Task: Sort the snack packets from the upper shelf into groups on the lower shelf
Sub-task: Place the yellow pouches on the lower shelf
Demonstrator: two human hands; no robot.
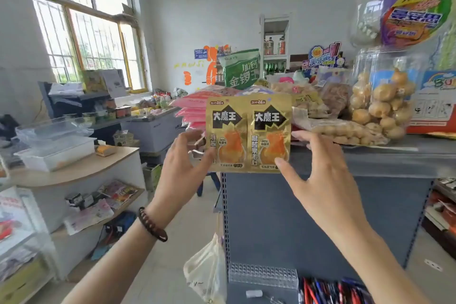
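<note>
At the front edge of the upper shelf, near its left corner, two matching gold packets are held up side by side, clear of the surface and facing the camera. The left hand pinches their lower left corner between thumb and curled fingers. The right hand has its thumb on the front of the lower right corner, with the other fingers spread almost straight past the right edge. Whether those fingers press the back of the packets or are letting go, I cannot tell. Sorting looks barely begun, or at most partly done. Behind the pair, the upper shelf is crowded with a stack of pink packets, a green bag and clear bags of round snacks further toward the right. The lower shelf shows only as a sliver at the right margin, with some goods on it, so no finished groups can be confirmed there. What remains, as I judge it, is to carry this pair down to its group and then work through the rest.
</note>
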